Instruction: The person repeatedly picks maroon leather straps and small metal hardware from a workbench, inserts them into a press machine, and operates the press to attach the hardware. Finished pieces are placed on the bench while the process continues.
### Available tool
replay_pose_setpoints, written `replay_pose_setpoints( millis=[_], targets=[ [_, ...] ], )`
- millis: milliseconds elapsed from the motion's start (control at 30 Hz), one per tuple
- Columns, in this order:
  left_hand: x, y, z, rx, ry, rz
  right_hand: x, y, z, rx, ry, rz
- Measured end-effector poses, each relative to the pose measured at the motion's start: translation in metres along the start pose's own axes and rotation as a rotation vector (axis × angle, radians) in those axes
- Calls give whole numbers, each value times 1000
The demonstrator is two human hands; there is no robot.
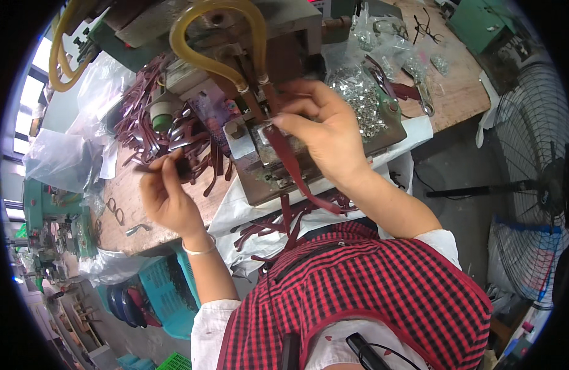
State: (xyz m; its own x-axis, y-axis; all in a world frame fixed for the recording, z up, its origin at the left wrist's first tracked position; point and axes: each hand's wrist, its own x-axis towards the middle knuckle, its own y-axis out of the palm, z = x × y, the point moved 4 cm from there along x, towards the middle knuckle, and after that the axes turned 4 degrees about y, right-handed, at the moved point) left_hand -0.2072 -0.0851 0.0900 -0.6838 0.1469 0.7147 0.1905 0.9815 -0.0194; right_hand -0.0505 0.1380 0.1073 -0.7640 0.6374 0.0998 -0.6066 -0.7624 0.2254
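Observation:
My right hand [337, 132] reaches into the machine, thumb and fingers closed at the upper end of a maroon eyeglass temple [287, 157]. That temple lies over the metal fixture [240, 145], its curved tip hanging down toward me. Two copper-coloured prongs [253, 105] fed by a yellow hose [260, 31] stand right above the fixture. Off to the left, my left hand [167, 197] pinches a dark eyeglass temple [145, 168] by thumb and fingertips, beside a heap of maroon temples [149, 132]. The right fingertips are partly hidden behind the prongs.
A bag of small shiny metal parts [358, 102] sits right of the fixture. More temples [266, 231] lie on white cloth by my lap. A teal basket [167, 296] stands low left, a large caged fan [525, 166] at right. Wire pieces [115, 209] rest on the table.

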Motion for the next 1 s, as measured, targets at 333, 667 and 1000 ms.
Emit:
replay_pose_setpoints(
  millis=[333, 667, 1000],
  targets=[
    [-37, 83, -104, 206, 840, 609, -9, -34, 11, -424, -216, 81],
    [-46, 94, -83, 195, 870, 567, 1, -136, -60, -1244, -455, -459],
    [-64, 37, -85, 355, 612, 519, 5, -135, -53, -1064, -411, -587]
  ],
)
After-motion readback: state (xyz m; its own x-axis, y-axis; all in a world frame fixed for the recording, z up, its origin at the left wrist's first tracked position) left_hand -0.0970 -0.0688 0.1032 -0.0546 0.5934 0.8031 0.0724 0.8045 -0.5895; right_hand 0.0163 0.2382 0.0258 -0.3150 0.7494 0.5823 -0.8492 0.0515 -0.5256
